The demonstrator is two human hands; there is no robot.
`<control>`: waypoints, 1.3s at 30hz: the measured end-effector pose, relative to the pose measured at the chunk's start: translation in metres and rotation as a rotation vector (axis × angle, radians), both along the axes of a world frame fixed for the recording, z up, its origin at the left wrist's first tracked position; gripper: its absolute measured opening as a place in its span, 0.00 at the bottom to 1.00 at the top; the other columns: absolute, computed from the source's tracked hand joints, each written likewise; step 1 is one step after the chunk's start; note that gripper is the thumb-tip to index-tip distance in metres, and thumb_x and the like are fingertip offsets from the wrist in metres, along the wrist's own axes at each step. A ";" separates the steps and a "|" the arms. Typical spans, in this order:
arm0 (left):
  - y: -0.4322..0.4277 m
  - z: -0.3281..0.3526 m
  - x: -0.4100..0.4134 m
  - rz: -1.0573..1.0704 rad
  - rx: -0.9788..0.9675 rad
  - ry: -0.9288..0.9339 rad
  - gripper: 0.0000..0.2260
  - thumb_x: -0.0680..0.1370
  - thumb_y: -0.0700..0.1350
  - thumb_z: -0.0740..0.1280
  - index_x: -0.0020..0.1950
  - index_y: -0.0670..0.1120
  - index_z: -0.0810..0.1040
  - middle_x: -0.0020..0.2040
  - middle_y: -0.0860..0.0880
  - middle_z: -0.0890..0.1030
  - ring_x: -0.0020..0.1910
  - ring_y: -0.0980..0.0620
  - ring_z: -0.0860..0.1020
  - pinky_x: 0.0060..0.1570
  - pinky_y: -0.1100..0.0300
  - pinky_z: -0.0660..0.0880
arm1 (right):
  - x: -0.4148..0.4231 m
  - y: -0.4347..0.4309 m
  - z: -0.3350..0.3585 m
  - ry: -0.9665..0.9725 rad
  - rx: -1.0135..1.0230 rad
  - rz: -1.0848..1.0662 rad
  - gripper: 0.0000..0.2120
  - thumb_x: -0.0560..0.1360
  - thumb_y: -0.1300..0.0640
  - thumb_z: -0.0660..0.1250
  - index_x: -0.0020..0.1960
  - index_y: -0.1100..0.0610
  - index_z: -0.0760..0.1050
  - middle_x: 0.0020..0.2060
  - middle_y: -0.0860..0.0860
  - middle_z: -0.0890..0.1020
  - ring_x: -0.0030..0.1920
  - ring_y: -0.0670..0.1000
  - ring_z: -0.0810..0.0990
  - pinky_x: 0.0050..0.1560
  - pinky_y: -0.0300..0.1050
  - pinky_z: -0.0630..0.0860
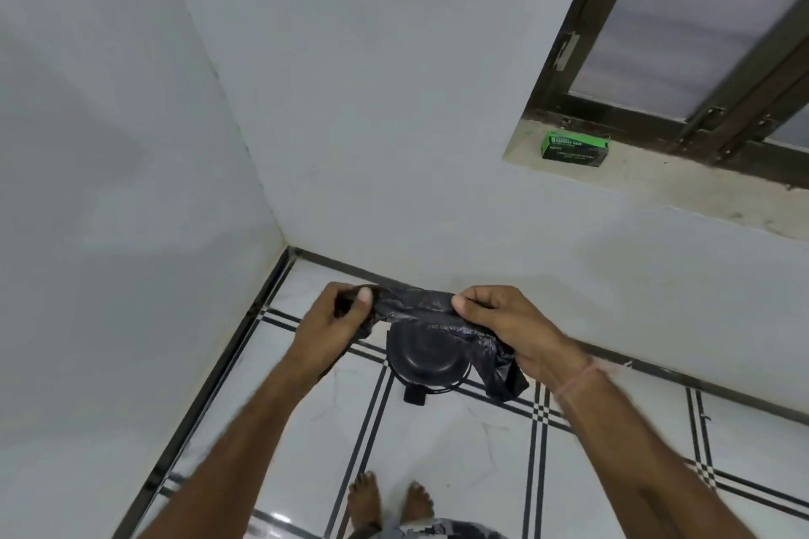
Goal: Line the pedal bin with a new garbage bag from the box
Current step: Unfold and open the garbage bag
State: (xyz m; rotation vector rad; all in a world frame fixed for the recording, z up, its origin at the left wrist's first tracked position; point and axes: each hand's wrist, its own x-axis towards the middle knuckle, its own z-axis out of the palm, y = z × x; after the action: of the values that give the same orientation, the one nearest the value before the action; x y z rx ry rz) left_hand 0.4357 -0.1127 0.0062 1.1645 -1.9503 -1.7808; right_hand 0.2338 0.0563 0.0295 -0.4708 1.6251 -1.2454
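Now two hands, left hand (339, 317) and right hand (508, 328), grip one garbage bag (416, 304).

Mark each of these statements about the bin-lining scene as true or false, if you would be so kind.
1. Both the left hand and the right hand pinch the black plastic garbage bag. True.
2. The lid of the round black pedal bin stands open. False: the lid is down.
3. The green cardboard box sits on the stone window sill. True.
4. The bag already lines the bin. False: it is bunched between the hands, above the bin.
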 end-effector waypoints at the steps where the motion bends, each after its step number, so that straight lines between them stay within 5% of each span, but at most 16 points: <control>1: 0.009 0.005 -0.003 -0.068 0.024 0.006 0.17 0.81 0.61 0.63 0.63 0.52 0.76 0.56 0.50 0.84 0.51 0.55 0.83 0.38 0.70 0.75 | 0.006 -0.002 0.004 -0.001 -0.016 0.035 0.08 0.79 0.55 0.72 0.48 0.60 0.85 0.43 0.56 0.87 0.44 0.52 0.86 0.49 0.43 0.82; 4: 0.031 0.017 -0.018 -0.259 0.093 0.035 0.27 0.77 0.71 0.56 0.72 0.59 0.71 0.68 0.57 0.78 0.65 0.60 0.77 0.49 0.71 0.76 | 0.019 -0.007 0.014 0.022 -0.050 0.102 0.10 0.80 0.56 0.72 0.49 0.63 0.85 0.45 0.59 0.88 0.45 0.51 0.86 0.50 0.41 0.82; 7: 0.039 0.023 -0.025 -0.342 0.214 0.024 0.43 0.69 0.82 0.48 0.70 0.56 0.78 0.67 0.51 0.82 0.69 0.51 0.77 0.71 0.49 0.70 | 0.021 -0.007 0.021 0.094 -0.054 0.101 0.13 0.79 0.56 0.73 0.50 0.68 0.83 0.44 0.61 0.87 0.44 0.52 0.85 0.51 0.43 0.81; 11: 0.045 0.037 -0.015 -0.229 0.297 0.054 0.50 0.63 0.84 0.47 0.70 0.53 0.78 0.68 0.51 0.81 0.71 0.54 0.75 0.77 0.44 0.61 | 0.027 -0.005 0.017 0.199 -0.016 0.152 0.08 0.77 0.57 0.75 0.44 0.62 0.84 0.38 0.54 0.86 0.41 0.48 0.83 0.50 0.42 0.79; 14: 0.044 0.033 0.003 -0.290 0.138 0.077 0.24 0.78 0.71 0.59 0.60 0.57 0.82 0.59 0.57 0.85 0.61 0.63 0.80 0.70 0.52 0.69 | 0.041 -0.008 0.015 0.219 -0.031 0.186 0.09 0.77 0.56 0.75 0.44 0.62 0.84 0.39 0.55 0.86 0.42 0.50 0.83 0.52 0.44 0.79; 16: 0.044 0.021 0.010 -0.315 0.109 0.065 0.17 0.81 0.59 0.67 0.52 0.46 0.83 0.49 0.51 0.86 0.50 0.55 0.84 0.59 0.56 0.75 | 0.045 -0.011 0.017 0.189 -0.049 0.168 0.10 0.77 0.56 0.75 0.48 0.64 0.84 0.43 0.60 0.87 0.44 0.51 0.85 0.52 0.44 0.81; 20: 0.041 0.013 0.020 -0.292 0.125 0.170 0.14 0.80 0.52 0.70 0.41 0.43 0.79 0.38 0.43 0.78 0.38 0.47 0.76 0.43 0.54 0.73 | 0.047 -0.006 0.020 0.151 -0.042 0.068 0.10 0.76 0.58 0.77 0.52 0.64 0.84 0.44 0.58 0.87 0.44 0.51 0.85 0.49 0.43 0.82; 26: 0.015 0.003 0.053 -0.139 0.074 0.214 0.09 0.82 0.44 0.69 0.41 0.46 0.78 0.41 0.47 0.83 0.42 0.51 0.79 0.45 0.57 0.76 | 0.073 0.004 0.008 0.022 0.009 -0.168 0.10 0.77 0.60 0.75 0.54 0.67 0.82 0.43 0.57 0.87 0.42 0.52 0.86 0.41 0.40 0.82; 31: 0.011 0.022 0.050 -0.313 0.132 0.175 0.16 0.79 0.60 0.69 0.60 0.52 0.79 0.55 0.52 0.86 0.54 0.56 0.84 0.49 0.62 0.80 | 0.100 -0.018 0.012 0.094 -0.054 -0.184 0.14 0.77 0.58 0.76 0.51 0.70 0.80 0.42 0.58 0.86 0.43 0.53 0.85 0.45 0.43 0.81; 35: 0.010 0.031 0.033 -0.324 0.122 0.264 0.16 0.81 0.54 0.69 0.53 0.40 0.82 0.48 0.34 0.84 0.45 0.46 0.83 0.47 0.51 0.78 | 0.105 -0.030 0.026 0.060 -0.105 -0.220 0.15 0.77 0.55 0.75 0.51 0.69 0.81 0.42 0.59 0.86 0.41 0.53 0.85 0.42 0.42 0.82; 39: 0.007 0.021 0.041 -0.228 0.197 0.272 0.12 0.84 0.47 0.65 0.49 0.40 0.81 0.40 0.40 0.84 0.39 0.50 0.81 0.38 0.57 0.77 | 0.110 -0.028 0.024 -0.059 -0.136 -0.328 0.09 0.78 0.61 0.73 0.54 0.66 0.83 0.43 0.57 0.88 0.41 0.50 0.86 0.38 0.39 0.81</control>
State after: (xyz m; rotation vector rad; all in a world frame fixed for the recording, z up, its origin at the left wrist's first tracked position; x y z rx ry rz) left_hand 0.4763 -0.1058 0.0271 0.7233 -1.8397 -2.1597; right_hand 0.3439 0.0280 0.0531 -0.2520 1.6167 -1.6060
